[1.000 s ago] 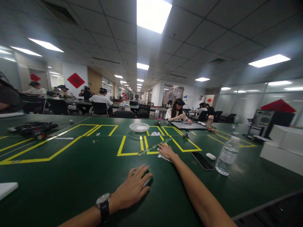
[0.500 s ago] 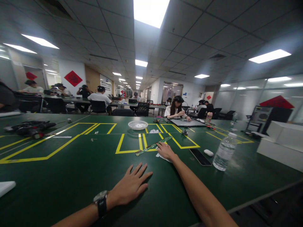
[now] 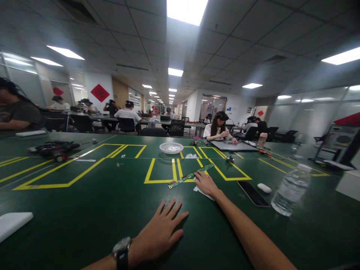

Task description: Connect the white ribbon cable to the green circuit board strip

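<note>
The circuit board (image 3: 187,177) is lying diagonally across yellow tape (image 3: 159,182) on the green surface (image 3: 107,210), its far end near the right hand (image 3: 206,184), whose fingertips are touching it; cannot tell whether they are gripping. The left hand (image 3: 161,232) is holding nothing, spreading its fingers palm down, nearer the wearer. White paper (image 3: 203,193) is lying beneath the right hand, with a phone (image 3: 253,193) and a bottle (image 3: 291,191) standing farther right.
</note>
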Action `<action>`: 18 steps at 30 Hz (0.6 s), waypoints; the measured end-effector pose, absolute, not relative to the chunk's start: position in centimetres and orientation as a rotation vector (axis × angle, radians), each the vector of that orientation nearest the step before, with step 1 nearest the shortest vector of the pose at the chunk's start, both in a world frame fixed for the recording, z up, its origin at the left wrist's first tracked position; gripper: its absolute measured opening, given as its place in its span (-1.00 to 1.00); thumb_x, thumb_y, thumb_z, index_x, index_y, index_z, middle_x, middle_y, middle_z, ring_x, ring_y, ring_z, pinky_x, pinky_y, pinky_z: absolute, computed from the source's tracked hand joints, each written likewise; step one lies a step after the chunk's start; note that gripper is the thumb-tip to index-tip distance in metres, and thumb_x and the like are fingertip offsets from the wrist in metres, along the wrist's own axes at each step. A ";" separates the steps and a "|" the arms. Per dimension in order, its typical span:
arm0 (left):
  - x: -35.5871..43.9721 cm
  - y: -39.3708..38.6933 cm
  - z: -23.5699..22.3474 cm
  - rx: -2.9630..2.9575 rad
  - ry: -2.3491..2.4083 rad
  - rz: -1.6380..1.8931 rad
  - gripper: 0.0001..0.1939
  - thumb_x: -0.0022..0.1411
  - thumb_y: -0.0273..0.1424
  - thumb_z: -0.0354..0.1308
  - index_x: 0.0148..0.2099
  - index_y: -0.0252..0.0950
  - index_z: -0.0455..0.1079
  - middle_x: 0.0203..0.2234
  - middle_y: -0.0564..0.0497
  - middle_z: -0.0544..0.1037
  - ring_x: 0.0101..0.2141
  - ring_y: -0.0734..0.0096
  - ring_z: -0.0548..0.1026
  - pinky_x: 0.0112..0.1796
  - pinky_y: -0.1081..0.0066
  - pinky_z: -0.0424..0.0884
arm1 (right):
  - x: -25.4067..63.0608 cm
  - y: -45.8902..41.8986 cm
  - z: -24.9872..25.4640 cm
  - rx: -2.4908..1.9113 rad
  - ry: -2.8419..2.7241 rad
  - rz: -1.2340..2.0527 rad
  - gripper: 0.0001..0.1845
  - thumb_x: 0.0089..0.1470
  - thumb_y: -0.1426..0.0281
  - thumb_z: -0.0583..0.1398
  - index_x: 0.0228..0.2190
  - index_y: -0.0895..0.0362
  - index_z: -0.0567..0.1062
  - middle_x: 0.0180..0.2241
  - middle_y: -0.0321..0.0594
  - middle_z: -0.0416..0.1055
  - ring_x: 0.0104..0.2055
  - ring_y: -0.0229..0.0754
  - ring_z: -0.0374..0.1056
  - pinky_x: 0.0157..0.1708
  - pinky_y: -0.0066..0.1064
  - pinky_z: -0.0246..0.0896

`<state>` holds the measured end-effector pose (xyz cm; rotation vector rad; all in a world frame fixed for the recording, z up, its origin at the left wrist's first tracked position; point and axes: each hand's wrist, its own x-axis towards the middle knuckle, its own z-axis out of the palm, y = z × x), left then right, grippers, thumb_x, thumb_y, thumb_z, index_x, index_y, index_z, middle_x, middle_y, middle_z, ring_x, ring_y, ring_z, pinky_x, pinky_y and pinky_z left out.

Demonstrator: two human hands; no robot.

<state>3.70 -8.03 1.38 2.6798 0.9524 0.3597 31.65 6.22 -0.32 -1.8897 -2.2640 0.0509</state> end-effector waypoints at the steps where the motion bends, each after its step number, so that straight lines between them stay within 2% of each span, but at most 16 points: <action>1: 3.7 -8.1 1.5 2.669 0.952 0.361 -0.47 0.35 -0.10 -0.14 0.33 0.10 -0.05 0.34 0.04 -0.07 0.31 0.04 -0.12 0.21 -0.19 -0.18 | 31.6 6.3 -0.3 -1.882 -2.262 0.045 -0.42 0.22 0.28 -0.13 0.24 0.07 0.14 0.29 -0.13 -0.04 0.32 -0.06 -0.15 0.24 -0.13 -0.31; 11: 3.5 -8.1 2.1 2.640 0.952 0.346 -0.44 0.33 -0.13 -0.07 0.33 0.09 -0.05 0.34 0.04 -0.08 0.31 0.00 -0.11 0.19 -0.25 -0.09 | 31.7 6.7 -0.6 -1.861 -2.250 -0.006 -0.42 0.20 0.28 -0.12 0.22 0.11 0.18 0.27 -0.12 0.02 0.30 -0.04 -0.10 0.24 -0.15 -0.28; 18: 3.6 -8.0 2.8 2.615 0.937 0.277 -0.42 0.31 -0.22 -0.02 0.33 0.02 -0.03 0.35 0.01 -0.11 0.31 -0.03 -0.14 0.20 -0.23 -0.15 | 31.9 7.2 -0.8 -1.861 -2.246 -0.037 -0.42 0.19 0.28 -0.11 0.21 0.09 0.20 0.26 -0.13 0.05 0.29 -0.04 -0.06 0.23 -0.15 -0.22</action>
